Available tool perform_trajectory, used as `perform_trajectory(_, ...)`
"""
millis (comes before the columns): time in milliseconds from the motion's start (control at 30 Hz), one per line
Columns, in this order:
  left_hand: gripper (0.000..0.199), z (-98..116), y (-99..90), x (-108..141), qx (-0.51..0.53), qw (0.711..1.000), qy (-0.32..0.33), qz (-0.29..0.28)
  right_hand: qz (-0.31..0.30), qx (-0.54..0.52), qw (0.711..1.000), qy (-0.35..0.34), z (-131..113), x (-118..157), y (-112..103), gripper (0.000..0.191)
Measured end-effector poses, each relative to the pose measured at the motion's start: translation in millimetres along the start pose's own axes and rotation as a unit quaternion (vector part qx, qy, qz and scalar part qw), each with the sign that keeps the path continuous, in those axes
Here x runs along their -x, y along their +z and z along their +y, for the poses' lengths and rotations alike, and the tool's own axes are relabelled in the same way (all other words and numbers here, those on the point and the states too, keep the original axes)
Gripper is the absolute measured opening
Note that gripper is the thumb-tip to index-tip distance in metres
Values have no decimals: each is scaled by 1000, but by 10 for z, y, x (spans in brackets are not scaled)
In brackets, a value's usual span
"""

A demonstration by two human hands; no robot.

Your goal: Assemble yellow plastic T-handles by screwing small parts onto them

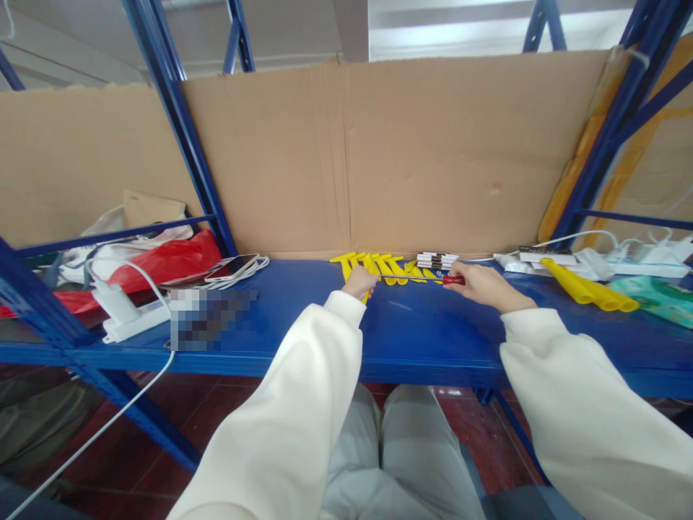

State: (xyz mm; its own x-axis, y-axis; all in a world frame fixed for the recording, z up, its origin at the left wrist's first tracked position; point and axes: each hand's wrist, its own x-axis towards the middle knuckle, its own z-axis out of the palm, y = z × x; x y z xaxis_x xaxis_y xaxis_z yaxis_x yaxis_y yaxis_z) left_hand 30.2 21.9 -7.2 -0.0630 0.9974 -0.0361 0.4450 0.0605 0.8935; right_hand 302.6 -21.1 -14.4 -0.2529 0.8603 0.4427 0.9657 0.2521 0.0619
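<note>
My right hand [481, 287] is closed around the red handle of a screwdriver [455, 280]. Its long thin shaft points left across the tabletop, and the tip ends at my left hand [360, 283]. Those left fingers are closed on a yellow plastic piece [367, 296], mostly hidden, with a bit of it showing below them. Just behind both hands lies a row of similar yellow plastic pieces [398, 271]. A small stack of white and black strips [437, 260] sits behind the screwdriver, against the cardboard.
A blue metal shelf [303, 318] serves as the worktop, backed by a cardboard panel [433, 159]. At left are a phone [232, 267], a white power strip [138, 321] and a red bag [167, 261]. Yellow rolled sheets [587, 289] and a green packet [660, 297] lie right.
</note>
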Motion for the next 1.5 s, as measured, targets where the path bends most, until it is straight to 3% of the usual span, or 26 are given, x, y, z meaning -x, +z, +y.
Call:
perform_trajectory(133,15,0,-5,3,2,1000,5,8,-18,-30,999,-17,-20,16,-32,22)
perform_trajectory(400,23,18,4,30,-7,1000,4,8,-5,-44,999,15,29,-12,56,16)
perform_trajectory(733,20,24,-9,42,-13,1000,4,7,-42,-123,991,-14,25,4,23,18)
perform_trajectory(933,16,4,-7,-3,-23,1000,20,2,-6,-84,996,-3,87,-11,92,16)
perform_trajectory(1167,12,-7,1,-25,-28,999,14,8,-47,-129,990,-25,70,2,52,21)
perform_trajectory(1333,18,5,7,2,-33,999,14,5,-12,-103,995,7,76,-13,96,18)
perform_trajectory(1500,18,3,6,6,-23,1000,12,7,-19,-104,994,-24,110,-13,98,20)
